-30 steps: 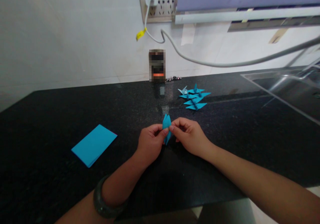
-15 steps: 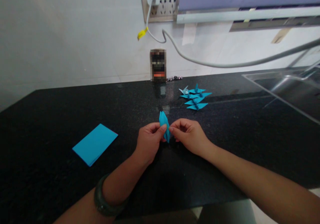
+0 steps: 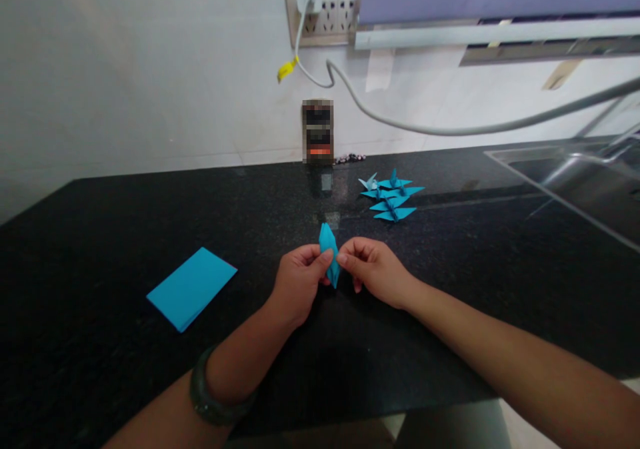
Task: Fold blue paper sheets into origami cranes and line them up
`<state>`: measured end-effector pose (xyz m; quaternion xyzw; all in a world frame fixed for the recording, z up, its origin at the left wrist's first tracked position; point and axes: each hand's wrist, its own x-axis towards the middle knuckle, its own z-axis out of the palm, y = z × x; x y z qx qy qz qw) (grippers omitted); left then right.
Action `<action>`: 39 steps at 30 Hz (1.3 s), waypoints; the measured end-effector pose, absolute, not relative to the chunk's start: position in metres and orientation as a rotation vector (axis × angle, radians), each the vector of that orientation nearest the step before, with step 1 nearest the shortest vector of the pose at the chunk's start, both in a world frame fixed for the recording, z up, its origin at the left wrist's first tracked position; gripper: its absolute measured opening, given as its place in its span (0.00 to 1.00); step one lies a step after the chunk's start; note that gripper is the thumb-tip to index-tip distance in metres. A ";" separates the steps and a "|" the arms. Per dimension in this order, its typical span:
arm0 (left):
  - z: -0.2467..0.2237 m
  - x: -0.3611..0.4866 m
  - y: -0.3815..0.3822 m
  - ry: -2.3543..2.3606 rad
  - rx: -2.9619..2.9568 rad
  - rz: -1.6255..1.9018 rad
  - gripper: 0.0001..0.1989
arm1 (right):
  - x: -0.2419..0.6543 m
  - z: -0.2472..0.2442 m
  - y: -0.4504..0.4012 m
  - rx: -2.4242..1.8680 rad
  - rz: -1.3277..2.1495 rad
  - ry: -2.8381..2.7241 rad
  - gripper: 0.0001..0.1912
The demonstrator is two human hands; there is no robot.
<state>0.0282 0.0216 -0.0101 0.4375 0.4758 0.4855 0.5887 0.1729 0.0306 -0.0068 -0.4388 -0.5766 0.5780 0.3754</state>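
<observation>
A narrow piece of folded blue origami paper stands nearly upright just above the dark counter, pointed at its lower end. My left hand pinches it from the left, thumb across its front face. On the other side, my right hand has thumb and forefinger pinched at the paper's right edge; its other fingers curl beneath. Behind the hands sits a group of several folded paper cranes, mostly blue with one paler. To the left lies a stack of blue paper sheets.
The black counter meets a white wall at the back. A phone-like blurred object leans there beside a beaded string. A grey cable hangs from the wall socket. At the right is a metal sink.
My right hand's fingertips have shifted slightly along the paper's right edge, and its lower fingers curl a little differently. The folded paper stays in my left hand. The view has moved very slightly.
</observation>
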 end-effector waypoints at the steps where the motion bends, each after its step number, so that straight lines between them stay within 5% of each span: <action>1: -0.010 0.028 0.022 1.103 1.000 1.141 0.09 | 0.173 -0.008 0.031 -1.146 1.455 -1.471 0.14; 27: -0.007 0.029 0.020 1.180 1.021 1.118 0.12 | 0.179 -0.001 0.035 -1.183 1.675 -1.481 0.13; 39: -0.007 0.030 0.020 1.124 0.888 1.196 0.13 | 0.169 -0.002 0.027 -1.315 1.471 -1.641 0.16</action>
